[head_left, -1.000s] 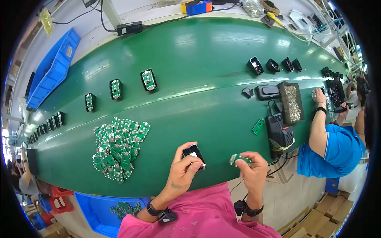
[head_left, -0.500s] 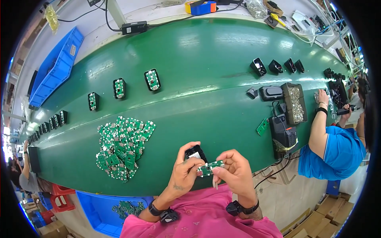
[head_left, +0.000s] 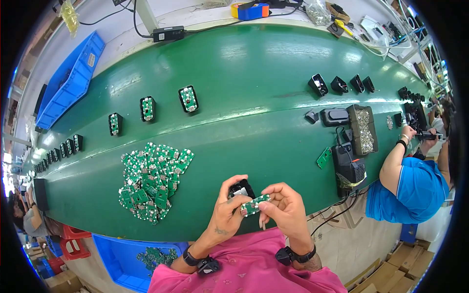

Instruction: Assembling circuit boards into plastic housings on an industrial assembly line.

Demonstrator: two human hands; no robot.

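Note:
My left hand is closed around a small black plastic case, open side up, near the front edge of the green bench. Pinched in my right hand is a green circuit board, tilted in front of the case. My left thumb lies close to the board's left end; whether it presses on it I cannot tell. A pale strip hangs below my right fingers. To the left lies a heap of loose green circuit boards.
Cases with boards in them stand far left, and open black cases far right. At right are a tray of small metal parts, a black charger-like device and a single board. A co-worker in blue sits beyond.
My right hand and the circuit board have shifted slightly left and up, tilting the board more. The co-worker's hand at right has moved from the small parts toward the black pieces.

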